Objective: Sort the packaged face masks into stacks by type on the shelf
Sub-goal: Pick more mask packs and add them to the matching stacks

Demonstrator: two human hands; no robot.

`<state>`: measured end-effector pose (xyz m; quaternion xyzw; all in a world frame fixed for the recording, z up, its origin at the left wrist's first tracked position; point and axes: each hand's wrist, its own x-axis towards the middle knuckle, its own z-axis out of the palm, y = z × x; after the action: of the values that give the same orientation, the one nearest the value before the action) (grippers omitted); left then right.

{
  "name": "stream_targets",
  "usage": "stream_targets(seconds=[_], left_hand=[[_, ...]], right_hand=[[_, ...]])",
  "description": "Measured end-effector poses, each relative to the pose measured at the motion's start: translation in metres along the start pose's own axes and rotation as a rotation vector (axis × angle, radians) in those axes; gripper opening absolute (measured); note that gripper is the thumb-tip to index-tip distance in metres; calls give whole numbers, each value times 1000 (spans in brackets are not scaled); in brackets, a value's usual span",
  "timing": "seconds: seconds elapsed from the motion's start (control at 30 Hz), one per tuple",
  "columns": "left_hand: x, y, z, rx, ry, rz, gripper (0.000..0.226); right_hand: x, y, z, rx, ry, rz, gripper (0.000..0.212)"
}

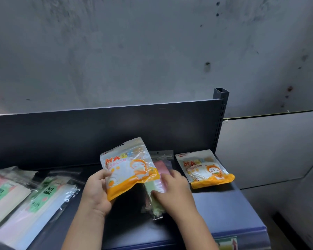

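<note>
1. Head view, shelf [233, 213]: orange mask pack [130, 168] held tilted above centre by the left hand [98, 192], grip closed on its lower-left edge, thumb on the front.
2. Right hand [175, 190]: lies on clear pastel pack [148, 188] at 4 o'clock; grip pinching or merely pressing, cannot tell.
3. Matching orange pack [204, 168] lies flat at 3 o'clock; green-label packs [43, 195] at 9 o'clock.
4. Handling, judged: light, floppy, slippery film; hold by a sealed edge.

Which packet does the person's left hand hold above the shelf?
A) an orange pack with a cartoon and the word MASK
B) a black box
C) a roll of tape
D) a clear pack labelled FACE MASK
A: the left hand grips the orange pack by its lower left edge, raised off the shelf.
</note>
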<state>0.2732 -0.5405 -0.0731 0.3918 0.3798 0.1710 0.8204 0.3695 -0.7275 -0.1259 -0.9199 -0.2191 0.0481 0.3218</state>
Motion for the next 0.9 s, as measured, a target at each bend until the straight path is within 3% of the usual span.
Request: stream_targets(seconds=[0.1, 0.43, 0.6, 0.7, 0.9], left_hand=[[3, 5, -6, -32, 34, -1, 51], [7, 19, -22, -72, -2, 10, 32], [11, 23, -23, -73, -4, 15, 18], [14, 24, -21, -68, -13, 10, 20], [14, 20, -10, -66, -54, 20, 22]], right_hand=[[4, -3, 3, 130, 151, 39, 68], [28, -5, -5, 660, 430, 194, 47], [36, -7, 8, 154, 298, 111, 53], [30, -14, 17, -111, 222, 100, 41], [18, -33, 28, -239, 205, 164, 41]])
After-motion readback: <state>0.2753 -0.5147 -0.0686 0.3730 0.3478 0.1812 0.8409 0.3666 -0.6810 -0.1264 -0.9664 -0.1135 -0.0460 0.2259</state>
